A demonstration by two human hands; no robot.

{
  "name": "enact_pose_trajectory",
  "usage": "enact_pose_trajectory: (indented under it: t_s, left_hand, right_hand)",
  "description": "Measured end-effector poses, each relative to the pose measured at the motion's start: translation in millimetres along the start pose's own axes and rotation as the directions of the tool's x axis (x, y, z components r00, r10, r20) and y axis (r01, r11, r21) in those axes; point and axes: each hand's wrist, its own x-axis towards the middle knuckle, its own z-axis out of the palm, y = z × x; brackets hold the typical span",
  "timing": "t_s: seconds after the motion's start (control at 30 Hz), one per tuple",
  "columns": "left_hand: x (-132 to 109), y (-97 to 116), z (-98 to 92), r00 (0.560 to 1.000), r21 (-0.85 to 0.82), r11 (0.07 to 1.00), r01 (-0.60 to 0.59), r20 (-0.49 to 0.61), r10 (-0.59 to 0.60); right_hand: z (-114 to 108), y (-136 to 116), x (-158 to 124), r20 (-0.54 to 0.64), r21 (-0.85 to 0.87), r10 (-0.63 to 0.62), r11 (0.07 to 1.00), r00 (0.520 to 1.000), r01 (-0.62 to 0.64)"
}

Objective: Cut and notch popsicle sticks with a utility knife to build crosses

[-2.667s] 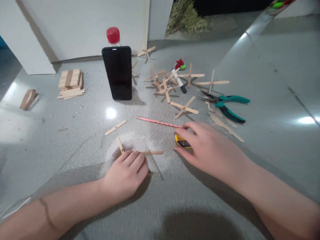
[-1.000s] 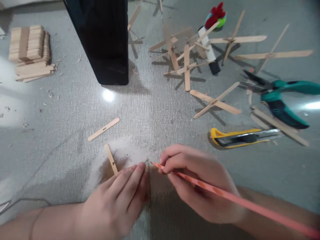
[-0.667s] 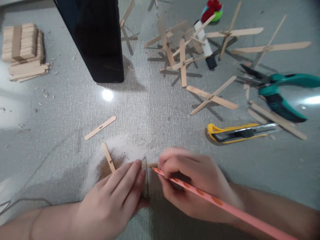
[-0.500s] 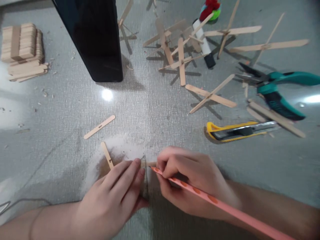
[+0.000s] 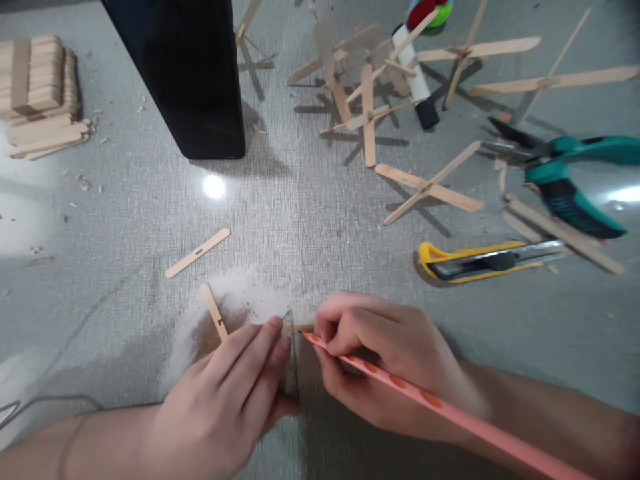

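My left hand [image 5: 227, 393] lies flat with fingers together, pressing a small clear ruler [image 5: 291, 360] onto a wooden craft stick [image 5: 300, 328]. My right hand [image 5: 385, 363] is closed in a writing grip on a long pink pencil [image 5: 450, 417], and its tip touches the stick beside the ruler's edge. Another stick [image 5: 213, 312] slants out from under my left fingers. A white dusty patch [image 5: 245, 297] covers the grey floor around them.
A loose stick [image 5: 198, 252] lies to the left. A yellow utility knife [image 5: 487, 259] and teal pliers [image 5: 565, 180] lie at the right. Several crossed-stick pieces [image 5: 429, 187] and a glue stick [image 5: 419, 90] sit beyond. A black phone [image 5: 193, 73] stands upright; stacked sticks [image 5: 37, 93] lie far left.
My right hand left the yellow knife, picked up the pink pencil and brought its tip to the stick beside the ruler. The view moved in closer. In the last second the hands barely shift.
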Motion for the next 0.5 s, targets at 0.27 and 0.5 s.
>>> enact_pose_trajectory:
  t_s: [0.27, 0.5]
  left_hand:
    - [1.8, -1.0, -1.1, 1.0, -0.013, 1.0, -0.001, 0.003, 0.001]
    - [3.8, -0.4, -1.8, 1.0, -0.006, 1.0, -0.002, -0.031, 0.002]
  right_hand:
    - [-0.7, 1.2, -1.7, 0.013, 0.006, 0.01, 1.0, 1.0, -0.01]
    - [-1.0, 0.8, -1.0, 0.011, 0.016, 0.012, 1.0, 1.0, -0.012]
